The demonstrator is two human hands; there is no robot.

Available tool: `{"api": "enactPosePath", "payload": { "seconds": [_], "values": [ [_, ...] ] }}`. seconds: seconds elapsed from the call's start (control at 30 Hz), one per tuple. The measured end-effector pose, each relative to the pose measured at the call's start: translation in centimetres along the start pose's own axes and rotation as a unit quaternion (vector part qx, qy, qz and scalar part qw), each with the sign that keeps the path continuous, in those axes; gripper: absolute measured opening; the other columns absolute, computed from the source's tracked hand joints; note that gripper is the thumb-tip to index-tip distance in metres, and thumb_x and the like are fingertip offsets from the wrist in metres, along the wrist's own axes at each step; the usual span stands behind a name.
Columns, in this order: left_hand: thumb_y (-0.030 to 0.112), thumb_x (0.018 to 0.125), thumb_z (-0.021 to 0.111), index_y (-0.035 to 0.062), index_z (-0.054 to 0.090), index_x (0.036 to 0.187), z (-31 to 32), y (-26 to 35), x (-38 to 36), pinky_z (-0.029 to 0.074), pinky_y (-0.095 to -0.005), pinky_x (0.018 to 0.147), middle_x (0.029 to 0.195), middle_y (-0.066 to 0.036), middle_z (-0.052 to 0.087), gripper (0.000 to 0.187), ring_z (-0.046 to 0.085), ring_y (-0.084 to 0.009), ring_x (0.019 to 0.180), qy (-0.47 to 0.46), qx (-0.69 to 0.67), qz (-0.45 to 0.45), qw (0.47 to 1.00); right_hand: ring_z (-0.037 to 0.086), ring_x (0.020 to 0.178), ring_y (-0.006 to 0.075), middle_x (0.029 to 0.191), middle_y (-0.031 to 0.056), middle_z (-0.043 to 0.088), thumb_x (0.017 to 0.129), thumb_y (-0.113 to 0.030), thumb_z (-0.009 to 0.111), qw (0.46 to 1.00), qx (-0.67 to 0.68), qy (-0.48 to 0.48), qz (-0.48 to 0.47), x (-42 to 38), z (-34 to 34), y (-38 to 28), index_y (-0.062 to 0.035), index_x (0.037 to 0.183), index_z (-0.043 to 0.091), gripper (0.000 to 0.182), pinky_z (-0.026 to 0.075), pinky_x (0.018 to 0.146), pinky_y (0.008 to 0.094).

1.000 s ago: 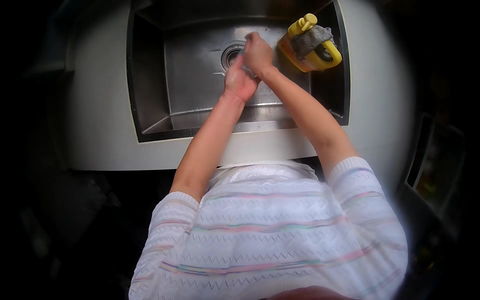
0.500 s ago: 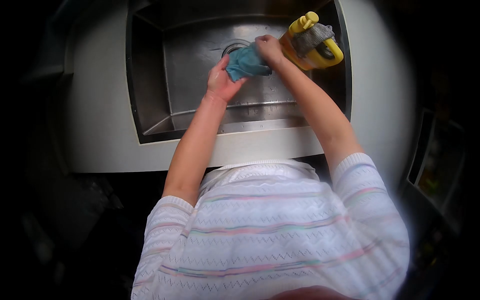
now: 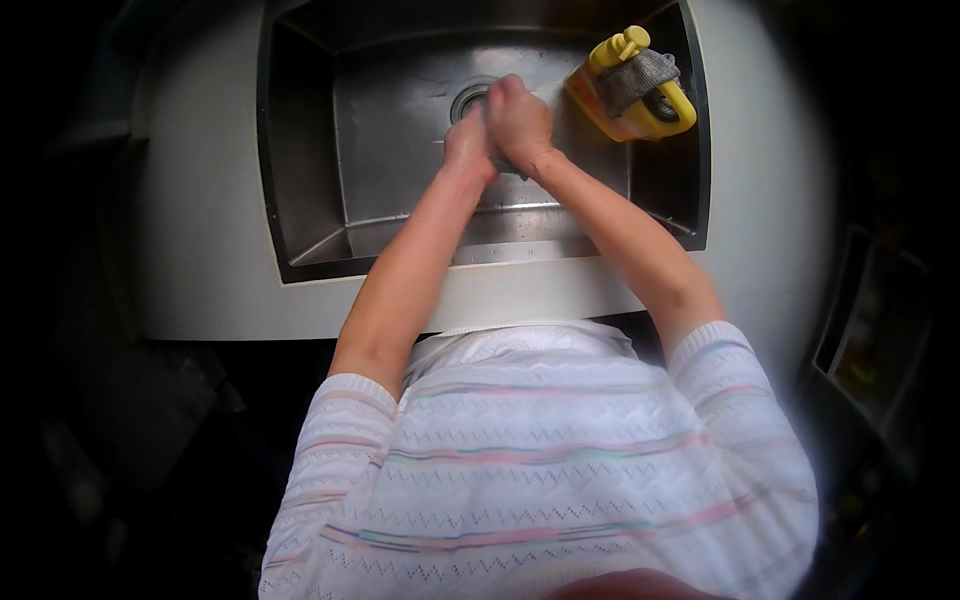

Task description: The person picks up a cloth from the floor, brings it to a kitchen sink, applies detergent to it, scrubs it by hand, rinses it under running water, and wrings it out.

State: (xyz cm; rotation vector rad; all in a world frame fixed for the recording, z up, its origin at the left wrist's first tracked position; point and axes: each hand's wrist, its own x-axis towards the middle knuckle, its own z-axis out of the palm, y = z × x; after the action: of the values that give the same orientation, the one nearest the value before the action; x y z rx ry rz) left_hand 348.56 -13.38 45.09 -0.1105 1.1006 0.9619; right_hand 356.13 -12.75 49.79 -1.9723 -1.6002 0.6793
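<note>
Over the sink my two hands are pressed together near the drain [image 3: 467, 103]. My left hand [image 3: 468, 148] is closed, its fingers partly hidden behind the other hand. Against it, my right hand [image 3: 521, 124] is bunched into a fist, slightly blurred. The teal cloth is squeezed between them and almost wholly covered; only a thin greyish strip shows in the gap between the hands.
A yellow-capped jug [image 3: 630, 95] with a yellow handle stands in the right side of the steel sink [image 3: 390, 150], a grey mesh cloth [image 3: 637, 82] draped over it. Pale countertop [image 3: 210, 200] surrounds the sink.
The teal cloth, spread between both hands before, is now bunched up and mostly hidden. My right hand has moved left and my left hand slightly right, so they meet.
</note>
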Motion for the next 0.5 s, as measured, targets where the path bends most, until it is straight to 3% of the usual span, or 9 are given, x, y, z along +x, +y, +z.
{"api": "enactPosePath", "payload": {
  "seconds": [0.03,0.1,0.2,0.23,0.3,0.33,0.4,0.43,0.5],
  "values": [
    [0.03,0.087,0.046,-0.0026,0.048,0.103,-0.1,0.1,-0.6,0.045,-0.0363,0.072,0.097,-0.01,0.054,0.037,0.053,-0.0196,0.088,-0.032,0.03,0.036,0.998,0.057,0.069,0.0376,0.072,0.0166,0.06,0.082,-0.028,0.046,0.996,0.045,-0.004,-0.074,-1.7,-0.3,-0.9,-0.0086,0.086,0.053,0.021,0.045,0.064,0.0443],
    [0.027,0.086,0.048,-0.0037,0.049,0.102,-3.7,-0.8,3.5,0.047,-0.0349,0.071,0.099,-0.011,0.054,0.035,0.055,-0.0196,0.086,-0.14,-0.053,0.012,0.989,0.057,0.071,0.0367,0.073,0.0168,0.06,0.081,-0.029,0.047,0.986,0.098,0.01,-0.137,-2.9,0.0,-1.5,-0.0091,0.087,0.055,0.022,0.045,0.067,0.0444],
    [0.023,0.084,0.052,-0.004,0.051,0.1,0.7,0.6,-2.4,0.049,-0.0324,0.069,0.096,-0.011,0.056,0.031,0.057,-0.0194,0.082,0.006,0.089,-0.015,0.996,0.058,0.075,0.035,0.079,0.0183,0.06,0.079,-0.028,0.052,0.998,0.011,-0.025,0.052,2.1,1.0,3.4,-0.0082,0.088,0.058,0.023,0.045,0.069,0.0423],
    [0.021,0.084,0.052,-0.003,0.052,0.098,1.0,1.6,-2.9,0.049,-0.0315,0.07,0.093,-0.01,0.057,0.027,0.058,-0.0193,0.081,-0.035,0.103,-0.009,0.994,0.061,0.074,0.0287,0.082,0.0156,0.062,0.078,-0.026,0.056,0.99,0.084,-0.077,0.082,3.6,0.8,6.2,-0.0052,0.09,0.06,0.024,0.047,0.067,0.0366],
    [0.017,0.084,0.052,-0.0008,0.055,0.094,-0.2,4.4,-3.2,0.049,-0.0296,0.072,0.086,-0.008,0.061,0.021,0.06,-0.0191,0.08,-0.122,0.123,0.002,0.985,0.06,0.077,0.0211,0.09,0.0118,0.061,0.079,-0.032,0.056,0.9,0.298,-0.25,0.194,3.8,-2.7,6.0,-0.0004,0.099,0.058,0.038,0.046,0.069,0.0294],
    [0.02,0.079,0.06,-0.0045,0.055,0.093,-1.2,5.9,-2.9,0.05,-0.0317,0.066,0.085,-0.009,0.059,0.029,0.06,-0.0183,0.075,-0.136,0.171,0.05,0.974,0.059,0.076,0.0195,0.089,0.0107,0.061,0.079,-0.032,0.057,0.883,0.318,-0.274,0.208,3.7,-4.2,5.6,-0.0005,0.099,0.057,0.037,0.047,0.069,0.0284],
    [0.016,0.076,0.059,0.0022,0.057,0.095,-3.0,8.7,-2.4,0.048,-0.0359,0.071,0.09,-0.007,0.059,0.024,0.056,-0.0196,0.084,-0.099,0.349,0.039,0.931,0.058,0.073,0.0165,0.088,0.0085,0.06,0.079,-0.03,0.058,0.841,0.365,-0.323,0.233,3.3,-6.3,4.9,-0.0008,0.1,0.057,0.036,0.048,0.067,0.0265],
    [0.014,0.076,0.057,0.0057,0.058,0.096,-2.9,9.8,-3.1,0.048,-0.0385,0.076,0.094,-0.007,0.058,0.021,0.055,-0.0209,0.089,-0.067,0.44,0.046,0.894,0.058,0.073,0.0153,0.088,0.0081,0.06,0.078,-0.028,0.06,0.845,0.374,-0.322,0.205,3.3,-6.7,4.7,-0.0009,0.099,0.057,0.034,0.048,0.067,0.0256],
    [0.017,0.073,0.059,0.0095,0.057,0.097,-4.0,10.7,-2.3,0.048,-0.0384,0.069,0.092,-0.006,0.058,0.025,0.054,-0.0195,0.088,-0.037,0.477,0.079,0.874,0.058,0.073,0.0129,0.087,0.0072,0.06,0.077,-0.022,0.062,0.852,0.393,-0.313,0.148,3.2,-7.4,4.2,-0.0009,0.099,0.056,0.032,0.048,0.066,0.0238]
  ]
}}
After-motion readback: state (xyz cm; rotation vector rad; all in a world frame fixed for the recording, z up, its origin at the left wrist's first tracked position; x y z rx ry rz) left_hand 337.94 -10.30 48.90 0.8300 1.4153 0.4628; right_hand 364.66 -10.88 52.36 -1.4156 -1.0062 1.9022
